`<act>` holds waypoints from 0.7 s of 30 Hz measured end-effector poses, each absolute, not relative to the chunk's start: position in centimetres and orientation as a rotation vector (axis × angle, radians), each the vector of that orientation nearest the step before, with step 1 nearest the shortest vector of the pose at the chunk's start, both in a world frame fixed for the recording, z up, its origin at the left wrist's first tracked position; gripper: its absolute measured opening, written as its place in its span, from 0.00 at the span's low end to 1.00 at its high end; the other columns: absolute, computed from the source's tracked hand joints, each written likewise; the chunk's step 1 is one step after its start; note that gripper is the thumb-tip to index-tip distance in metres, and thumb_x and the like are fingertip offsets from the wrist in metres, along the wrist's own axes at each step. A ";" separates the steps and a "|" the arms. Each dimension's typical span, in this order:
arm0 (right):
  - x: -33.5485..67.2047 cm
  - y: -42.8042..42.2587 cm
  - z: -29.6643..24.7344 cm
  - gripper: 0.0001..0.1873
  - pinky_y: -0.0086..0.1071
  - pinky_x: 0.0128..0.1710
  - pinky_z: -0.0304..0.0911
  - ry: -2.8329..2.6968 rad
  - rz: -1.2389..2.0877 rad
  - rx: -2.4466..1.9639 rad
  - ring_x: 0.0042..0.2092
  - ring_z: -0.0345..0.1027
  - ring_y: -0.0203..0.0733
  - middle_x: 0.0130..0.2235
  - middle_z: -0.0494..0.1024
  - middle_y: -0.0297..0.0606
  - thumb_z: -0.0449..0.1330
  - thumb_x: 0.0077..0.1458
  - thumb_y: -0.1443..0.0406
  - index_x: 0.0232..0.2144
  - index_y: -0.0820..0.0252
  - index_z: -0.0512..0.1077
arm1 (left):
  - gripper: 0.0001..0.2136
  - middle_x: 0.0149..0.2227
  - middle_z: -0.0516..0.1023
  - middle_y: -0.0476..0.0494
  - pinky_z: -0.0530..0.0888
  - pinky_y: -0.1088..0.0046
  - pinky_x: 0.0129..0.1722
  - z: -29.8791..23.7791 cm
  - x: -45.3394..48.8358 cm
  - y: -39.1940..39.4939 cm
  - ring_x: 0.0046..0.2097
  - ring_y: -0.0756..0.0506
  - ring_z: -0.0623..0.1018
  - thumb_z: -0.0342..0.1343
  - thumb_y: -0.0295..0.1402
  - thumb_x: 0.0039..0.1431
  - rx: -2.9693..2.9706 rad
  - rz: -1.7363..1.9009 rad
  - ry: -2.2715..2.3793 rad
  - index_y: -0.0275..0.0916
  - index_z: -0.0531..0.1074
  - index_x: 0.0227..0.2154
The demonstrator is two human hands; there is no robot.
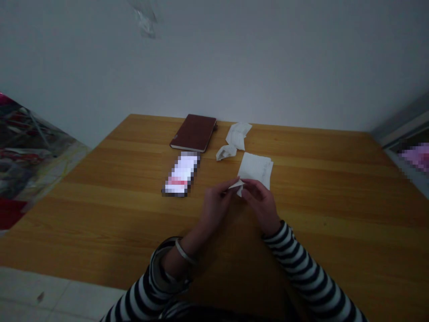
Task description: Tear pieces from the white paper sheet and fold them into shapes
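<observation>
My left hand (216,206) and my right hand (261,203) meet over the wooden table (318,188), both pinching a small folded piece of white paper (237,185) between the fingertips. Just beyond the hands a flat white sheet of paper (256,167) lies on the table. A crumpled paper ball (225,152) and another creased paper piece (238,133) lie farther back. Both sleeves are striped black and white, and the left wrist bears a bangle.
A dark red notebook (194,132) lies near the table's far edge. A lit phone (181,173), its screen blurred, lies left of the hands. A plain wall stands behind the table. Plastic-wrapped clutter (27,152) sits at the left.
</observation>
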State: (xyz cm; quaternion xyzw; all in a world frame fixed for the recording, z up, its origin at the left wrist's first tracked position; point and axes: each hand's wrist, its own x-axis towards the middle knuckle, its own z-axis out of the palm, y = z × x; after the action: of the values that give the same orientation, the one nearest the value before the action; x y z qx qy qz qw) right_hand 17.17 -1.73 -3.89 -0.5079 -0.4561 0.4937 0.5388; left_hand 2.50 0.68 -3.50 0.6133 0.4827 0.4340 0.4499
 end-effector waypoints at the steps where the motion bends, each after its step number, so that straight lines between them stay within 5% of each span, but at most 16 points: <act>1: 17.1 -1.8 -3.9 0.20 0.35 0.40 0.72 -1.121 1.175 -1.233 0.40 0.75 0.42 0.38 0.80 0.38 0.65 0.51 0.58 0.47 0.56 0.72 | 0.15 0.48 0.81 0.42 0.77 0.60 0.47 -3.5 2.4 0.6 0.45 0.39 0.81 0.57 0.31 0.60 1.578 1.047 1.205 0.40 0.77 0.50; 8: 17.3 -1.9 -4.3 0.07 0.39 0.40 0.73 -1.038 0.917 -1.316 0.36 0.76 0.43 0.34 0.82 0.39 0.62 0.53 0.62 0.34 0.57 0.78 | 0.21 0.52 0.79 0.42 0.77 0.61 0.50 -3.9 2.6 0.5 0.49 0.41 0.80 0.48 0.27 0.63 1.404 0.997 1.008 0.40 0.69 0.58; 13: 17.3 -1.9 -4.1 0.16 0.37 0.39 0.73 -1.076 1.007 -1.224 0.38 0.76 0.42 0.37 0.81 0.38 0.64 0.52 0.61 0.44 0.55 0.75 | 0.21 0.56 0.76 0.41 0.75 0.57 0.53 -3.7 3.0 0.7 0.50 0.41 0.79 0.50 0.30 0.62 1.264 0.986 0.874 0.40 0.68 0.59; 21: 17.5 -2.1 -3.9 0.06 0.39 0.45 0.72 -1.135 0.826 -1.164 0.42 0.75 0.43 0.37 0.81 0.38 0.61 0.53 0.67 0.33 0.55 0.78 | 0.21 0.58 0.73 0.42 0.68 0.55 0.60 -2.7 2.8 0.5 0.59 0.39 0.73 0.58 0.36 0.60 1.249 0.927 0.826 0.41 0.71 0.56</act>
State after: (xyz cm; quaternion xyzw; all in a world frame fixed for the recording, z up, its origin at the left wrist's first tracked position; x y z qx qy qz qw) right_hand 17.53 -2.14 -3.90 -0.5045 -0.4920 0.3583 0.6124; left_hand 2.84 0.49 -2.69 0.5470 0.3615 0.4057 0.6368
